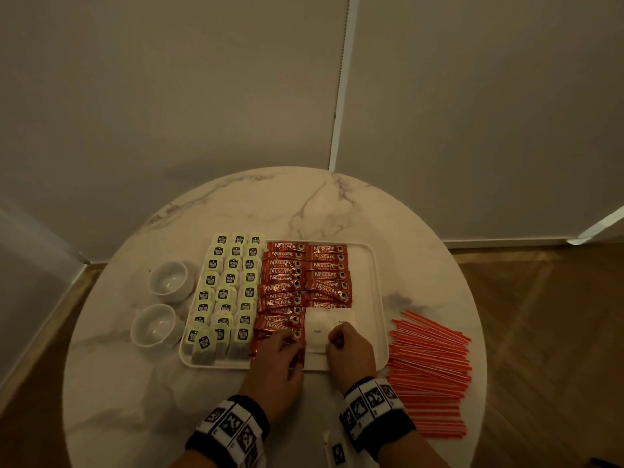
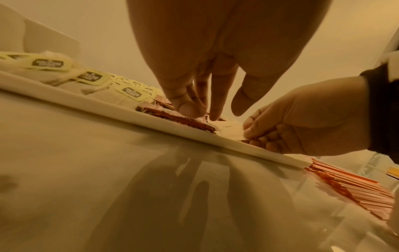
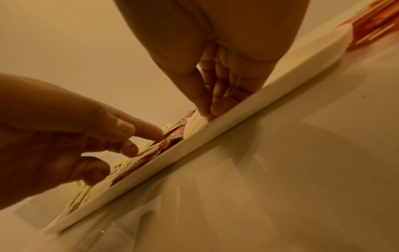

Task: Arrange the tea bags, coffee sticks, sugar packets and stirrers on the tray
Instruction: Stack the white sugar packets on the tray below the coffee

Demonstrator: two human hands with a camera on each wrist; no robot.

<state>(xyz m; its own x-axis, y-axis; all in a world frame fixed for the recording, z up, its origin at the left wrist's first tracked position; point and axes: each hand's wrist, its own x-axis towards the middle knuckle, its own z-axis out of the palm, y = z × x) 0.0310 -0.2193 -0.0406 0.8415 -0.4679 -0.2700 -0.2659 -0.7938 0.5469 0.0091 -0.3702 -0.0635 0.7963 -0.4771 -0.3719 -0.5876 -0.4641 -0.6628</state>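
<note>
A white tray point(image 1: 366, 282) lies on the round marble table point(image 1: 304, 204). Tea bags point(image 1: 229, 285) fill its left side in three columns, and red coffee sticks point(image 1: 304, 275) lie in two columns beside them. White sugar packets point(image 1: 319, 327) sit at the tray's near middle. My left hand point(image 1: 280, 352) presses its fingertips point(image 2: 187, 109) on the nearest coffee sticks point(image 2: 172, 117), right beside the sugar. My right hand point(image 1: 337, 342) has curled fingers that pinch the near edge of a sugar packet point(image 2: 228, 129). Red stirrers point(image 1: 429, 373) lie in a pile on the table, right of the tray.
Two white cups point(image 1: 170, 276) point(image 1: 155, 325) stand on the table left of the tray. The tray's right strip shows bare white. A wall with a roller blind stands behind the table, and wooden floor lies on both sides.
</note>
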